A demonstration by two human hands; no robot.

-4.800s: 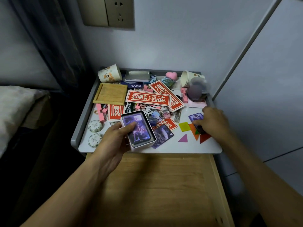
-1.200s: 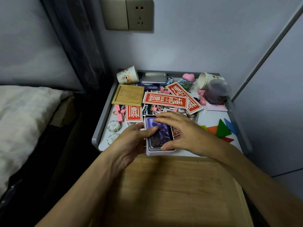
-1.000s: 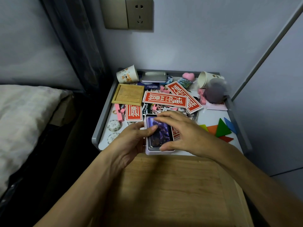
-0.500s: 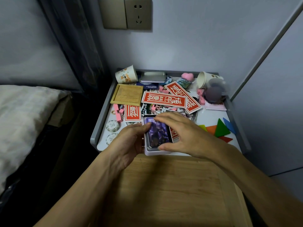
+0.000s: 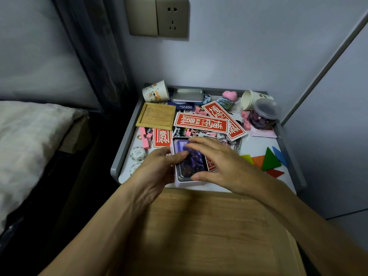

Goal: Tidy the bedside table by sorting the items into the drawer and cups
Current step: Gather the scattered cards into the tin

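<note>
Dim, cool indoor light. Deep shadow beside the bed (image 5: 29, 136) at 8 o'clock. Wide-angle bending toward the edges. Slight motion blur on the right hand (image 5: 221, 164); no glare.

Head cam, looks fwd/down, close over bedside table (image 5: 258, 145).

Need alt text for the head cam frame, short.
Both hands meet over a small white tin of purple cards at the front edge of a cluttered bedside table: left hand grips its side, right hand rests on the cards. Red stickers, paper cups and coloured tangram pieces lie around.
</note>
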